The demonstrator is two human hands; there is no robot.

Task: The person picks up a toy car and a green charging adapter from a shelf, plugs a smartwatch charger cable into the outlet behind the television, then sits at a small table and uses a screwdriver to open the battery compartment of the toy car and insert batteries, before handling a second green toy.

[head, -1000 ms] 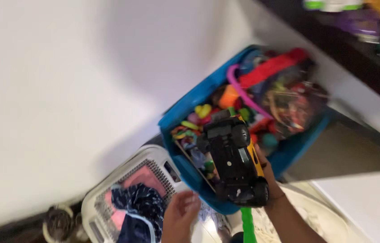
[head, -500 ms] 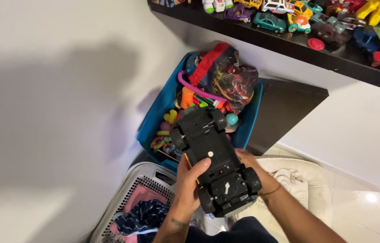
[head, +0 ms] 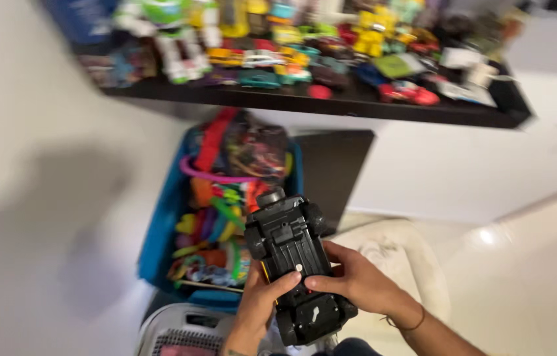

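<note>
A black toy car (head: 293, 264) is turned underside up, its wheels showing. My left hand (head: 258, 306) grips its left side, thumb resting on the chassis. My right hand (head: 354, 283) holds its right side, with fingers across the bottom plate. The car hangs over the near edge of a blue bin (head: 158, 244) filled with colourful toys. The picture is blurred.
A dark shelf (head: 331, 102) up on the white wall carries several toy cars and figures. A white slotted basket (head: 160, 329) stands at the bottom left. A pale cushion or mat (head: 397, 254) lies on the floor to the right.
The view has tilted up, bringing the shelf into full sight. The car sits lower in the picture, still upside down. Both hands hold it now; a second ago the left hand was off it.
</note>
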